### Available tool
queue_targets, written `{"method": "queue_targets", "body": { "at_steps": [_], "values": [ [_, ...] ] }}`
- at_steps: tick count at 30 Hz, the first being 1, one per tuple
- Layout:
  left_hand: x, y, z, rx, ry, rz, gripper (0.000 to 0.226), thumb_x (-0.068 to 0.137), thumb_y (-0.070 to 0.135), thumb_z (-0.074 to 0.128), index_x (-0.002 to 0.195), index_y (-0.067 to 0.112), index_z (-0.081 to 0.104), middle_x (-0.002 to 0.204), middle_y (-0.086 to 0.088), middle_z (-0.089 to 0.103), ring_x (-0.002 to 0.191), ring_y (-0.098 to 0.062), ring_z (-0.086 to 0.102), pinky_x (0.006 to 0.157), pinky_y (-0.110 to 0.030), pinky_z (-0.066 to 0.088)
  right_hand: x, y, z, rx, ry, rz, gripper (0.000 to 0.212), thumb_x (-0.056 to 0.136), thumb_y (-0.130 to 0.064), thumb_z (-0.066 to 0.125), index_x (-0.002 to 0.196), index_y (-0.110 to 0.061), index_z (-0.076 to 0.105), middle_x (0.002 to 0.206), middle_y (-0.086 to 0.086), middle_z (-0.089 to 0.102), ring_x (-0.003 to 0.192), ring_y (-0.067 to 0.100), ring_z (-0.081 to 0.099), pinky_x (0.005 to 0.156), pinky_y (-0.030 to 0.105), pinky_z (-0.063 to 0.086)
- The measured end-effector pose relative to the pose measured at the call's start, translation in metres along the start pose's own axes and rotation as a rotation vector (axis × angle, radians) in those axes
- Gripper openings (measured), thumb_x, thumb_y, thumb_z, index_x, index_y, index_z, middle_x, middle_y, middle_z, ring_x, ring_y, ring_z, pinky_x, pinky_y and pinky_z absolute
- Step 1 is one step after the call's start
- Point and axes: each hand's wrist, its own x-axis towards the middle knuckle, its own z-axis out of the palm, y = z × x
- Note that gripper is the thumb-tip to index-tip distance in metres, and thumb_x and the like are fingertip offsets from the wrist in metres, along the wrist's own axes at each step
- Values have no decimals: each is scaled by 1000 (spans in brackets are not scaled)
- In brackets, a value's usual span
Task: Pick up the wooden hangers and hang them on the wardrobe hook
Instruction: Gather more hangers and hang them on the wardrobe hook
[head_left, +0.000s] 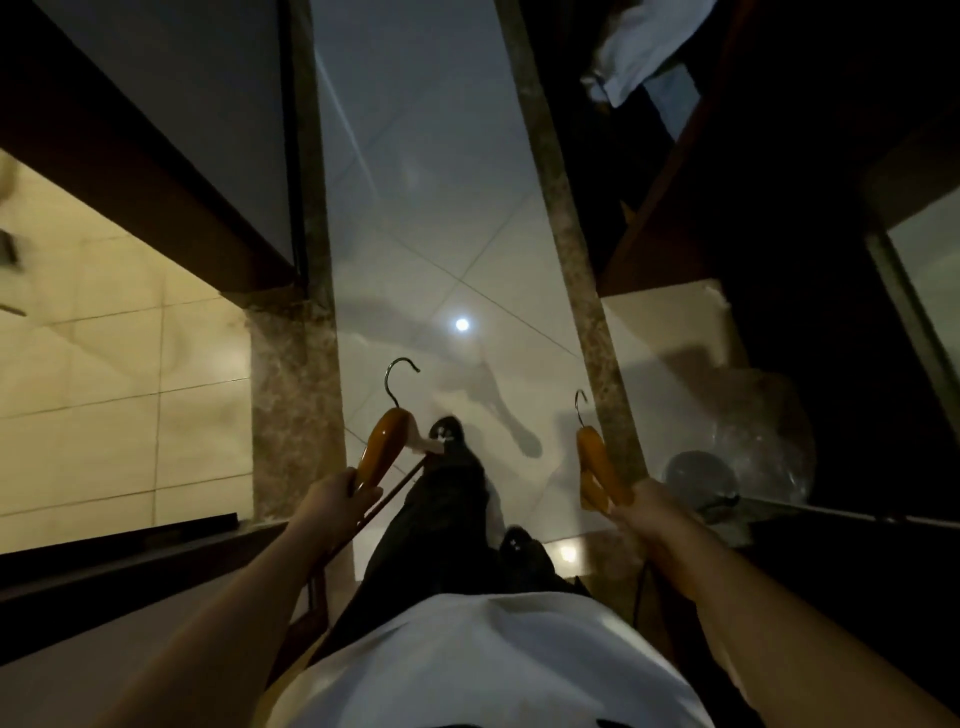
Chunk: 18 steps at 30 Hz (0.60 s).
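Pickup is done on my end. My left hand (332, 493) is curled round the lower arm of one wooden hanger (382, 449), its metal hook pointing up and away from me. My right hand (644, 501) grips the second hanger (595, 465) the same way; it may be two stacked together, but the light is too dim to say. Both are carried low over the tiled floor (441, 234), well apart, one on each side of my legs. The hanging part is all left to do: no wardrobe hook in view and nothing hung. The dark cabinet (779, 208) on my right, with white cloth (639, 47) up in it, is probably the wardrobe, so next I raise the hangers and find the hook there.
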Motion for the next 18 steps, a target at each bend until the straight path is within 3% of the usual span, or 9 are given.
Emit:
{"method": "queue_targets", "body": {
  "at_steps": [5,9,13,18],
  "values": [
    [37,-12,-37,-73,-14,-142,23,90,24,56,108,9,56,82,-8,59,72,-20,58,58,-27,46,26,-107,-52,-31,77,-108,41,93,-37,48,120,-7,53,119,17,58,109,33,55,91,40,45],
    [69,-11,-81,-38,-27,-231,25,90,27,56,110,12,55,78,-2,56,75,-17,57,69,-31,49,48,-178,-78,-42,104,-150,39,94,-33,49,122,-8,53,120,17,58,109,34,56,94,44,47],
    [114,10,-130,65,-53,-195,23,92,24,55,109,8,57,73,3,50,73,-14,52,72,-27,43,64,-235,-102,-34,93,-155,38,94,-29,50,122,-4,53,119,19,60,107,34,58,92,42,48],
    [167,69,-181,185,-55,-83,25,91,25,55,111,10,58,87,-1,53,80,-13,51,71,-23,41,79,-267,-128,-24,45,-76,43,93,-35,50,125,-6,49,122,18,57,109,33,56,94,42,47]
  ]
}}
